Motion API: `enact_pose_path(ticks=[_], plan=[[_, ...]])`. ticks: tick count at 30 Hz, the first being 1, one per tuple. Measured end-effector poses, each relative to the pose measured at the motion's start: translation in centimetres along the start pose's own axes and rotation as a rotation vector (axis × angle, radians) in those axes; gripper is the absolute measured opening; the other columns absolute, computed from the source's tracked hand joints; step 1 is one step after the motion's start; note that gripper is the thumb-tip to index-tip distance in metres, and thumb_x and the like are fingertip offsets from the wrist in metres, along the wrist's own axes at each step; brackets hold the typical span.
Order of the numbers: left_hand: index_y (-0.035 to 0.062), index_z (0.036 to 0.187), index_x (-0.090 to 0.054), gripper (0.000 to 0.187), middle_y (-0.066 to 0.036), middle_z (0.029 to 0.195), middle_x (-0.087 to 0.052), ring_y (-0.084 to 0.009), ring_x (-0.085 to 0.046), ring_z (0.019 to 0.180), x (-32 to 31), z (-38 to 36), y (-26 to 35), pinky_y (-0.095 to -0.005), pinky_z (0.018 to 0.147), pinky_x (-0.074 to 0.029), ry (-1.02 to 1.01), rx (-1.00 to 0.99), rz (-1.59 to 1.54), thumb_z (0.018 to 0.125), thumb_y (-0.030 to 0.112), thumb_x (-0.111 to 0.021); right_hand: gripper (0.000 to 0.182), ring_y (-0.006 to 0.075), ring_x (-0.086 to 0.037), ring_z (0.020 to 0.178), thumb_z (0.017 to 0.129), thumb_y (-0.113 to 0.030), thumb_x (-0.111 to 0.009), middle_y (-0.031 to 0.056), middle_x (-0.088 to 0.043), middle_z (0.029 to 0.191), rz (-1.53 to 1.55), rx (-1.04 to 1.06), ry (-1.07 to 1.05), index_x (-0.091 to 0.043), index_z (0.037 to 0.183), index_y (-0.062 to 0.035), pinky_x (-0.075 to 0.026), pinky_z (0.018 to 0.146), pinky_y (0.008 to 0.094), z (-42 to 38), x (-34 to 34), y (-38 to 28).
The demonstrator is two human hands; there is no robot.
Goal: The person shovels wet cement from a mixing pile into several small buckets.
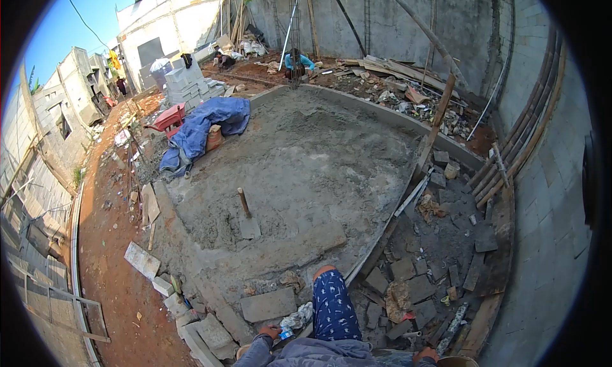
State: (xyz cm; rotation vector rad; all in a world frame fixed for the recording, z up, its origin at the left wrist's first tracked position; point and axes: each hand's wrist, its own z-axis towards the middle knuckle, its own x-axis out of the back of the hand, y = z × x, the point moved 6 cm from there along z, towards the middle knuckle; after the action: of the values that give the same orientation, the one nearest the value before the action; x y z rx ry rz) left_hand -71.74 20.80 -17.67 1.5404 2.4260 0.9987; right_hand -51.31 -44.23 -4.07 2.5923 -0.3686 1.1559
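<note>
My left hand (270,331) is at the bottom, left of my knee, with its fingers curled. A small blue-and-white packet (286,332) is at its fingertips. Beside that lies a crumpled whitish plastic bag (298,317). Low on the right, my right hand (426,354) has bent fingers, partly cut off by the frame edge; what they hold, if anything, is hidden. It is close to the rim of a bucket-like container (456,362). Out of reach ahead, a tool with a wooden handle (244,201) and flat metal blade (250,228) stands in wet grey mortar (306,169).
Concrete blocks (268,304) and rubble (414,284) surround me. A blue tarp (210,125) and red wheelbarrow (169,117) stand beyond the mortar at left. Planks (437,125) and bamboo poles (535,125) line the right. One person in blue (297,62) crouches at the back.
</note>
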Motion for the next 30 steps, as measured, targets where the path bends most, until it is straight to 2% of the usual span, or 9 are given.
enact_pose_path(ticks=[3, 9, 12, 15, 18, 27, 30], plan=[[0.0037, 0.092, -0.073, 0.020, -0.011, 0.087, -0.072, -0.0189, -0.071, 0.076, -0.1, -0.4, 0.8, -0.0326, 0.070, -0.059, 0.016, -0.024, 0.061, 0.078, 0.017, -0.077, 0.051, 0.0384, -0.055, 0.121, 0.081, -0.043, -0.065, 0.0193, -0.059, 0.129, 0.024, 0.018, 0.135, -0.064, 0.120, -0.0108, -0.045, 0.100, 0.0498, 0.3, -0.2, 0.1], [0.0048, 0.093, -0.074, 0.020, -0.009, 0.086, -0.072, -0.0179, -0.070, 0.075, -0.2, -1.0, 1.0, -0.0320, 0.069, -0.059, 0.009, -0.015, 0.010, 0.077, 0.016, -0.078, 0.050, 0.0375, -0.056, 0.120, 0.082, -0.043, -0.065, 0.0189, -0.060, 0.128, -0.061, -0.052, 0.054, -0.064, 0.120, -0.0103, -0.045, 0.100, 0.0491, -1.0, 1.2, -1.2], [0.0014, 0.099, -0.071, 0.023, -0.012, 0.093, -0.072, -0.0197, -0.071, 0.079, -0.1, -0.5, 0.2, -0.0309, 0.068, -0.058, 0.006, -0.025, 0.011, 0.081, 0.015, -0.074, 0.050, 0.0370, -0.056, 0.120, 0.082, -0.043, -0.065, 0.0187, -0.060, 0.128, -0.078, -0.067, 0.040, -0.064, 0.119, -0.0101, -0.045, 0.100, 0.0487, -1.6, 2.0, -1.6], [0.0060, 0.096, -0.074, 0.025, -0.010, 0.089, -0.073, -0.0171, -0.071, 0.076, 0.4, -0.2, -0.3, -0.0309, 0.071, -0.058, 0.060, -0.004, 0.076, 0.077, 0.021, -0.078, 0.050, 0.0366, -0.056, 0.120, 0.082, -0.043, -0.065, 0.0185, -0.060, 0.127, -0.087, -0.079, 0.029, -0.064, 0.119, -0.0098, -0.045, 0.100, 0.0483, -2.0, 2.4, -1.9], [0.0052, 0.098, -0.074, 0.028, -0.011, 0.090, -0.074, -0.0167, -0.071, 0.076, 0.8, -0.4, 0.0, -0.0306, 0.072, -0.058, 0.068, -0.041, 0.179, 0.077, 0.024, -0.078, 0.049, 0.0362, -0.056, 0.120, 0.082, -0.043, -0.065, 0.0183, -0.060, 0.127, -0.092, -0.091, 0.022, -0.064, 0.119, -0.0096, -0.045, 0.100, 0.0480, -2.2, 2.6, -2.0], [0.0032, 0.098, -0.073, 0.026, -0.011, 0.091, -0.073, -0.0185, -0.071, 0.078, 0.5, -1.6, 0.0, -0.0316, 0.072, -0.058, 0.051, 0.019, 0.008, 0.076, 0.016, -0.079, 0.049, 0.0349, -0.057, 0.119, 0.083, -0.043, -0.065, 0.0177, -0.061, 0.125, -0.118, -0.105, 0.010, -0.064, 0.118, -0.0089, -0.045, 0.100, 0.0469, -2.7, 3.1, -2.2], [0.0030, 0.099, -0.073, 0.028, -0.011, 0.091, -0.073, -0.0182, -0.070, 0.078, 0.5, -0.4, -0.8, -0.0318, 0.072, -0.058, 0.043, -0.038, -0.027, 0.076, 0.018, -0.079, 0.049, 0.0344, -0.057, 0.119, 0.083, -0.043, -0.065, 0.0175, -0.061, 0.125, -0.121, -0.108, 0.007, -0.065, 0.118, -0.0086, -0.045, 0.100, 0.0465, -2.8, 3.2, -2.3]])
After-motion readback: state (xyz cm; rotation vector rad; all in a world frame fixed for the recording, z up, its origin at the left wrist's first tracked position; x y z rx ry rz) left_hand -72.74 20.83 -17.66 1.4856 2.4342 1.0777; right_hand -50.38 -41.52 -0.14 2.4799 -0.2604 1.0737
